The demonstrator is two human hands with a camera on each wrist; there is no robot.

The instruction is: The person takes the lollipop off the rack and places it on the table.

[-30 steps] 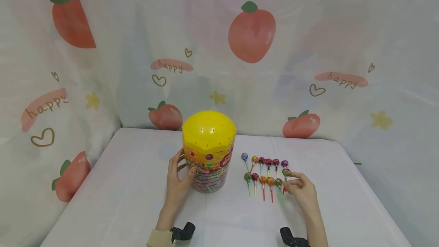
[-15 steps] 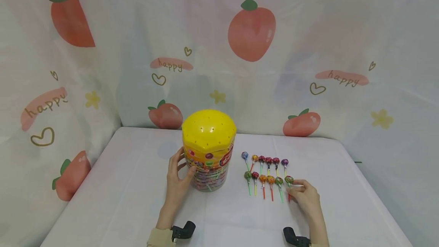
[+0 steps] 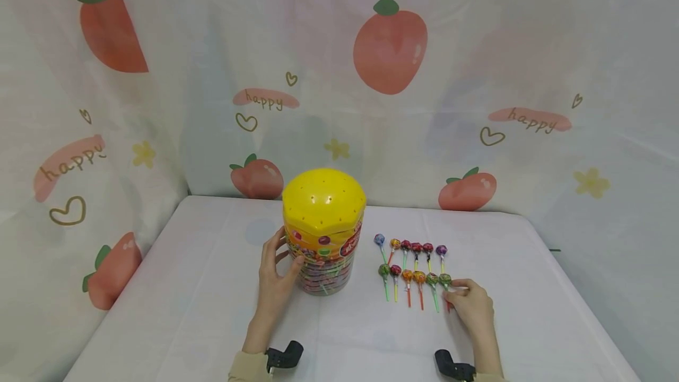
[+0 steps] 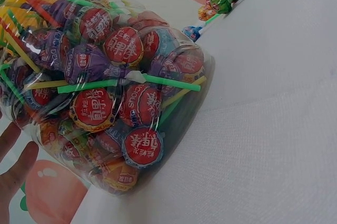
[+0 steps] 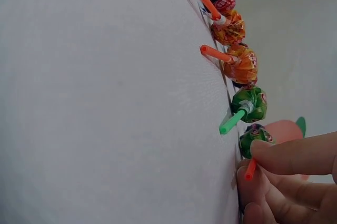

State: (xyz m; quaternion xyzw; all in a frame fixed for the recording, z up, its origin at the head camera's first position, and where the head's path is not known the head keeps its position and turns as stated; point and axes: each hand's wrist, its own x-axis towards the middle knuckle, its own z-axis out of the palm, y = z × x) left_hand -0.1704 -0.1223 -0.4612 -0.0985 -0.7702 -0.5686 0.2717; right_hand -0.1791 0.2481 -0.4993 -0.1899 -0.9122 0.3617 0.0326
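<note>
A clear jar (image 3: 325,276) of lollipops with a yellow lid (image 3: 323,199) stands on the table. My left hand (image 3: 274,287) holds its left side, thumb in front and fingers reaching round behind. In the left wrist view, wrapped lollipops (image 4: 124,47) crowd the jar, and only part of the left hand (image 4: 16,168) shows. My right hand (image 3: 472,306) pinches the red stick of a green-wrapped lollipop (image 3: 445,279) at the right end of the nearer row. In the right wrist view, thumb and fingers grip that red stick (image 5: 251,169) just below the green head.
To the right of the jar lie two rows of lollipops: a farther row with a blue one (image 3: 379,239) at its left end, and a nearer row including an orange one (image 3: 419,277). A white cloth covers the table (image 3: 212,287). A fruit-printed curtain (image 3: 318,46) hangs behind.
The right hand has brought the green lollipop nearer to me, from over the gap between the rows to the nearer row's right end. The left hand and jar have stayed put.
</note>
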